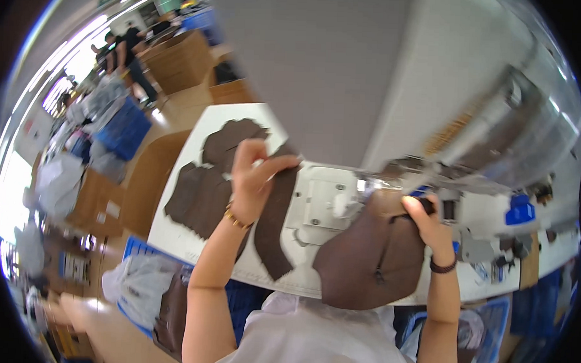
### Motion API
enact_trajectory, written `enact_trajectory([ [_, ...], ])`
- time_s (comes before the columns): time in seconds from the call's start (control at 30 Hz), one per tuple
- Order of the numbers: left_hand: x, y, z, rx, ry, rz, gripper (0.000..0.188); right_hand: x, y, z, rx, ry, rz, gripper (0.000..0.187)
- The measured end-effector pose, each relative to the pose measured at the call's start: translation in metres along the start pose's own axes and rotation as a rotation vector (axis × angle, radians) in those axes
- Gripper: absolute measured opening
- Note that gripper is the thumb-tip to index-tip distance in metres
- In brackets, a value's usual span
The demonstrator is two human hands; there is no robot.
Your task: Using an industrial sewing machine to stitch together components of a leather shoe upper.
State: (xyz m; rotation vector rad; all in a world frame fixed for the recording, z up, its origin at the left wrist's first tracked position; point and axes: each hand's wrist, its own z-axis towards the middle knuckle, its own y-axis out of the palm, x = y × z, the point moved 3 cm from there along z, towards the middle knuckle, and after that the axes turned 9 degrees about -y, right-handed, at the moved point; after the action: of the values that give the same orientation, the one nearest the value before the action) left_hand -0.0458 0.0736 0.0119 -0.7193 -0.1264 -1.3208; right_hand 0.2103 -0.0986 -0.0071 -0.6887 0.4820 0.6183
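Note:
My left hand [255, 177] is closed in a pinch at the upper end of a long, curved dark brown strip [273, 226], which lies on the white table. My right hand [429, 228] grips the upper right edge of a brown leather-like panel [358, 260] with a zipper [384, 255] in it. A small black thing [425, 204] shows by the right thumb; its kind is unclear. The panel hangs over the table's front edge, its top beside the sewing machine's needle area [380, 184]. Left of the strip lie several dark brown cut pieces [197, 197].
The large grey sewing machine head [313, 67] fills the upper middle. A blue object [520, 210] stands on the table at right. Blue crates [134, 249] with bagged material flank my lap. Cardboard boxes [173, 59] and people [125, 54] are far left.

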Motion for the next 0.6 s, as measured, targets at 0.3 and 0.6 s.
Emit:
enact_trajectory([
  [0.3, 0.077, 0.024, -0.020, -0.212, 0.678, -0.020, 0.028, 0.011, -0.006, -0.013, -0.065, -0.028, -0.117, 0.028],
  [0.6, 0.080, 0.051, -0.025, -0.325, 0.686, -0.087, 0.025, 0.010, -0.002, -0.008, -0.123, -0.111, 0.120, 0.027],
])
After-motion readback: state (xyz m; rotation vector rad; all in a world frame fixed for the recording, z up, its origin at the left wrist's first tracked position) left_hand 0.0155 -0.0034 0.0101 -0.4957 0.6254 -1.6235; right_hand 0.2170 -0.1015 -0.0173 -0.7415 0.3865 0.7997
